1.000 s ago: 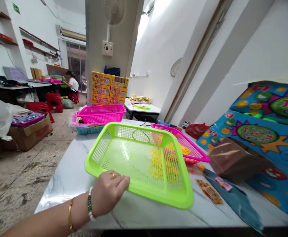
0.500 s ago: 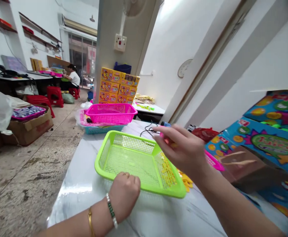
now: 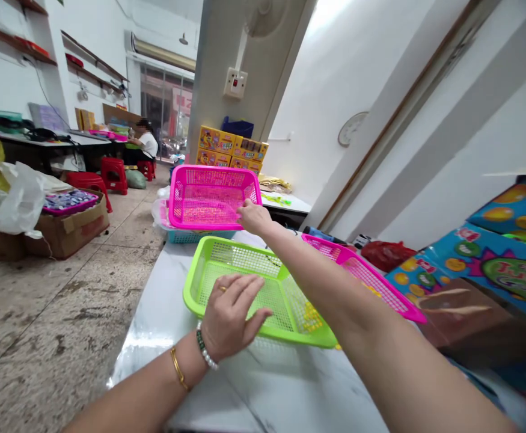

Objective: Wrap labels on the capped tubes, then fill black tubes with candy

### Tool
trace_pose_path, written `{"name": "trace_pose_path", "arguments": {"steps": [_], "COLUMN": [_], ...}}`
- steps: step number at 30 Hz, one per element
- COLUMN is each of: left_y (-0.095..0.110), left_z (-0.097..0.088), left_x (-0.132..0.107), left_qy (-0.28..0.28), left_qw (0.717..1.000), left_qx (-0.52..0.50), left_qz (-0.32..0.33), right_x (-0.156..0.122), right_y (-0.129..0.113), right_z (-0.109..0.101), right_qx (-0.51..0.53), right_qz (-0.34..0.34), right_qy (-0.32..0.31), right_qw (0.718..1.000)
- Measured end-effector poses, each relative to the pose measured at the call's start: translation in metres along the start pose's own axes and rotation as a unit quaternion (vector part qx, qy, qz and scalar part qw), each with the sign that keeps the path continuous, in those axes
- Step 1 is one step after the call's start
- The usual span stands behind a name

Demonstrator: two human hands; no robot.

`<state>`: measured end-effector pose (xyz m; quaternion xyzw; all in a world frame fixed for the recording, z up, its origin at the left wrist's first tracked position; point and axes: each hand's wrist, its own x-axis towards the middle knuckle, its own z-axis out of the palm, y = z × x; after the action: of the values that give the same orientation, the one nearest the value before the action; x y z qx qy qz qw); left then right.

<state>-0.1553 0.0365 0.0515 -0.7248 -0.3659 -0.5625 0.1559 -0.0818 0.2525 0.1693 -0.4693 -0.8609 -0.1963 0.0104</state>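
Right fingers (image 3: 247,210) clasp pink basket (image 3: 204,199) | left fingers (image 3: 239,291): spread, empty | green basket (image 3: 279,302): part-hidden

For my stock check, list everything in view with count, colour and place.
Green basket: 1, green, front middle
Pink baskets: at least 2, pink, behind and right
Blue basket: 1, blue, under rear pink one
Yellow pieces: several, yellow, in green basket
Tables: several, white, near and background
Printed boxes: count unclear, blue, right
Yellow boxes: 4 showing, yellow, background
Red bag: 1, red, right
Stools: 3, red, left background
Cardboard box: at least 1, brown, left
Clock: 1, white, upper right
Seated person: 1, in white, background
Left hand: 1, over green basket
Right hand: 1, gripping rear pink basket
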Motion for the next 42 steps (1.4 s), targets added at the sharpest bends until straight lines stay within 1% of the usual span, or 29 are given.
{"name": "trace_pose_path", "arguments": {"steps": [3, 5, 8, 11, 13, 14, 16, 18, 19, 20, 21, 22, 23, 24, 25, 26, 27, 28, 30, 31, 32, 33, 34, 36, 38, 40, 42], "left_y": [-0.004, -0.003, -0.002, -0.004, -0.009, -0.013, -0.026, -0.043, -0.052, -0.060, -0.066, -0.071, -0.075, -0.077, -0.079, -0.081, -0.083, -0.086, -0.092, -0.096, -0.099, -0.102, -0.105, -0.109, -0.112, -0.116, -0.120], "left_z": [0.005, 0.008, 0.010, 0.007, 0.001, -0.003, -0.013, -0.025, -0.030, -0.036, -0.041, -0.046, -0.049, -0.052, -0.053, -0.054, -0.054, -0.053, -0.054, -0.055, -0.057, -0.059, -0.061, -0.061, -0.056, -0.045, -0.033], "left_x": [-0.001, -0.002, -0.004, -0.003, 0.001, 0.003, 0.010, 0.017, 0.021, 0.024, 0.026, 0.028, 0.029, 0.029, 0.028, 0.027, 0.027, 0.026, 0.026, 0.027, 0.028, 0.029, 0.030, 0.030, 0.028, 0.022, 0.015], "left_qy": [-0.027, -0.027, -0.014, 0.030, 0.074, 0.099, 0.153, 0.212, 0.236, 0.252, 0.250, 0.230, 0.200, 0.168, 0.142, 0.125, 0.123, 0.137, 0.176, 0.191, 0.191, 0.170, 0.130, 0.022, -0.077, -0.137, -0.156], "left_qw": [0.999, 0.999, 0.999, 0.998, 0.995, 0.993, 0.985, 0.971, 0.963, 0.957, 0.957, 0.962, 0.967, 0.968, 0.963, 0.950, 0.932, 0.911, 0.875, 0.866, 0.865, 0.869, 0.876, 0.881, 0.867, 0.854, 0.854], "left_qx": [0.001, -0.009, -0.025, -0.032, -0.023, -0.013, 0.011, 0.032, 0.034, 0.029, 0.013, -0.018, -0.061, -0.113, -0.172, -0.232, -0.288, -0.330, -0.369, -0.367, -0.356, -0.343, -0.332, -0.307, -0.273, -0.242, -0.219], "left_qz": [-0.018, -0.018, -0.024, -0.040, -0.056, -0.062, -0.079, -0.109, -0.126, -0.140, -0.146, -0.147, -0.146, -0.148, -0.154, -0.166, -0.184, -0.207, -0.258, -0.281, -0.298, -0.312, -0.324, -0.359, -0.409, -0.441, -0.445], "right_x": [-0.010, -0.013, -0.008, -0.002, -0.008, -0.016, -0.049, -0.101, -0.132, -0.164, -0.194, -0.221, -0.244, -0.261, -0.273, -0.280, -0.283, -0.283, -0.277, -0.274, -0.272, -0.270, -0.269, -0.268, -0.268, -0.267, -0.266], "right_y": [-0.001, -0.009, -0.025, -0.031, -0.021, -0.013, 0.007, 0.023, 0.028, 0.030, 0.029, 0.027, 0.023, 0.019, 0.014, 0.011, 0.008, 0.006, 0.005, 0.005, 0.006, 0.007, 0.009, 0.016, 0.024, 0.030, 0.033], "right_z": [0.006, 0.012, 0.018, 0.012, 0.002, -0.003, -0.012, -0.019, -0.021, -0.022, -0.022, -0.021, -0.019, -0.016, -0.012, -0.007, -0.002, 0.003, 0.013, 0.016, 0.018, 0.018, 0.018, 0.017, 0.018, 0.025, 0.035], "right_qx": [-0.001, -0.008, -0.018, -0.023, -0.028, -0.032, -0.042, -0.062, -0.087, -0.107, -0.117, -0.120, -0.115, -0.105, -0.092, -0.076, -0.061, -0.048, -0.031, -0.028, -0.027, -0.029, -0.033, -0.043, -0.046, -0.036, -0.011], "right_qz": [-0.027, -0.029, -0.022, -0.017, -0.001, 0.008, 0.022, 0.011, -0.022, -0.065, -0.107, -0.131, -0.152, -0.164, -0.167, -0.167, -0.168, -0.169, -0.187, -0.200, -0.211, -0.219, -0.226, -0.238, -0.254, -0.267, -0.269], "right_qy": [-0.010, -0.013, -0.016, 0.008, 0.040, 0.055, 0.079, 0.106, 0.143, 0.193, 0.238, 0.270, 0.282, 0.279, 0.276, 0.267, 0.259, 0.250, 0.214, 0.195, 0.176, 0.161, 0.151, 0.143, 0.133, 0.114, 0.078], "right_qw": [1.000, 0.999, 0.999, 1.000, 0.999, 0.998, 0.996, 0.992, 0.986, 0.973, 0.958, 0.946, 0.940, 0.940, 0.942, 0.946, 0.949, 0.952, 0.958, 0.960, 0.961, 0.962, 0.962, 0.960, 0.957, 0.956, 0.960]}}
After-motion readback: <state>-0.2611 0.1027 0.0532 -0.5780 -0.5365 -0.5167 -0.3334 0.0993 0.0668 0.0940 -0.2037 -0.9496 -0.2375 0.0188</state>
